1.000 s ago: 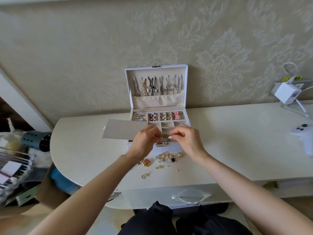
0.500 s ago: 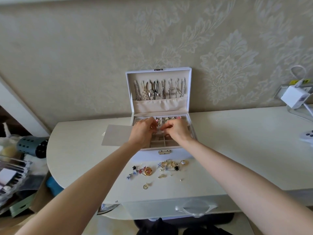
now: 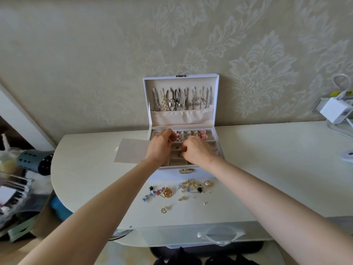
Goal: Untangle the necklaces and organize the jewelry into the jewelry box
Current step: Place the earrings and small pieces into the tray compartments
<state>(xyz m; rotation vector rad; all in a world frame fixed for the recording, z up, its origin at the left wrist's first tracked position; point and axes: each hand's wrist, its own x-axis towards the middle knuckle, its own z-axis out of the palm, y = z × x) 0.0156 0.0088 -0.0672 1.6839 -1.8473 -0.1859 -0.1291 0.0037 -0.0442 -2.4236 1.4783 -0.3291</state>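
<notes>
The jewelry box is found open at the rear edge of the table, with its lid upright against the wall. Necklaces are seen hanging in a row inside the lid, their lower ends tucked into a fabric pocket. Both hands are held over the box's compartment tray.

The left hand is placed over the tray's rear left corner, fingertips drawn together as in a pinch. What is pinched, if anything, cannot be told. The right hand is placed over the middle compartments with fingers curled downward. Whether anything is held cannot be told.

Loose jewelry is scattered on the table just in front of the box, toward the front edge. A grey card is noted against the box's left side, partly covered by the left wrist. A white charger is noted at the rear right corner.
</notes>
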